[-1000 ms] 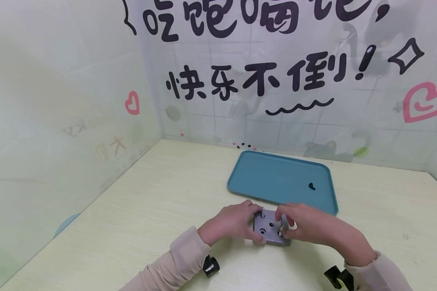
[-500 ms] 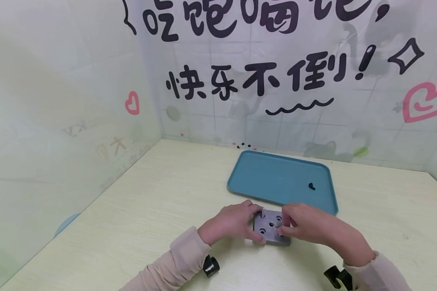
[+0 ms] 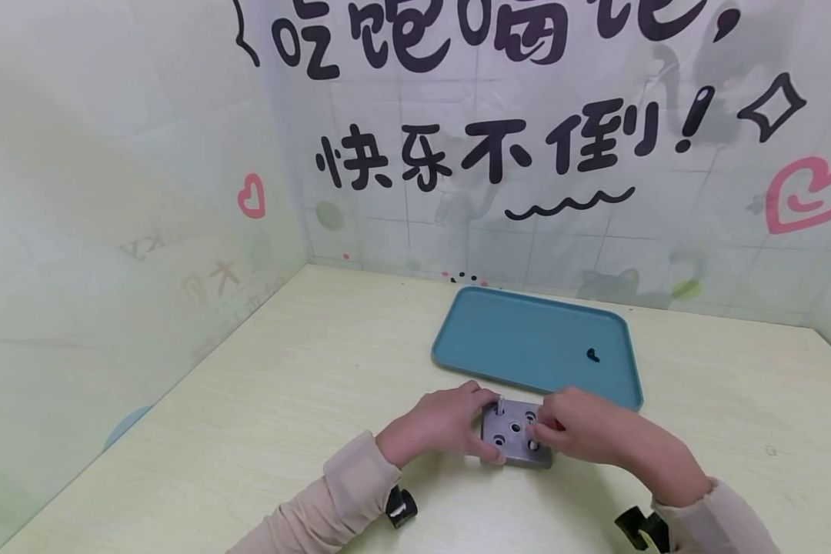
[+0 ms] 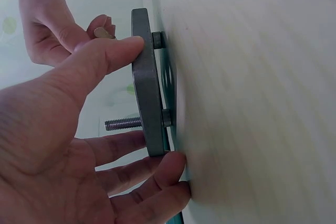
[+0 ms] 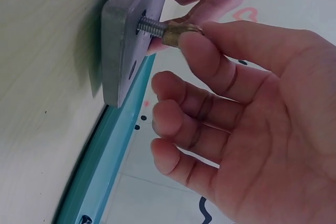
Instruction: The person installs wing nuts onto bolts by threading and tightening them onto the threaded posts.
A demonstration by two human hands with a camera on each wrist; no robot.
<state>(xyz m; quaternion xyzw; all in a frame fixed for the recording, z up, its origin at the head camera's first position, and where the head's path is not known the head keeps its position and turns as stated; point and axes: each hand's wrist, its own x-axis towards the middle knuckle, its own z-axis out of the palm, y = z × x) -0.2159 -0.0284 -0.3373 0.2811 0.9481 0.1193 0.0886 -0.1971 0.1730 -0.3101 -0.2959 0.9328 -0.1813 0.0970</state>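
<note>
A grey metal plate [image 3: 515,450] with several holes lies in front of the blue tray. My left hand [image 3: 446,423] grips its left side, thumb at the near edge and fingers at the far edge. One bare threaded bolt [image 4: 123,124] sticks up through the plate's far left hole. Over the near right hole, my right hand [image 3: 592,427] pinches a brass wing nut [image 5: 176,33] between thumb and forefinger. That nut sits on the end of a second bolt [image 5: 151,26], with thread showing between it and the plate. Bolt heads [image 4: 167,118] show under the plate.
A blue tray [image 3: 519,331] lies behind the hands, with a small black piece [image 3: 592,355] on its right part. Printed wall sheets [image 3: 388,231] stand at the back and left of the pale table [image 3: 305,369].
My right thumb and forefinger have closed together over the wing nut and shifted, so it is now hidden in the head view. My left hand and the plate have stayed put.
</note>
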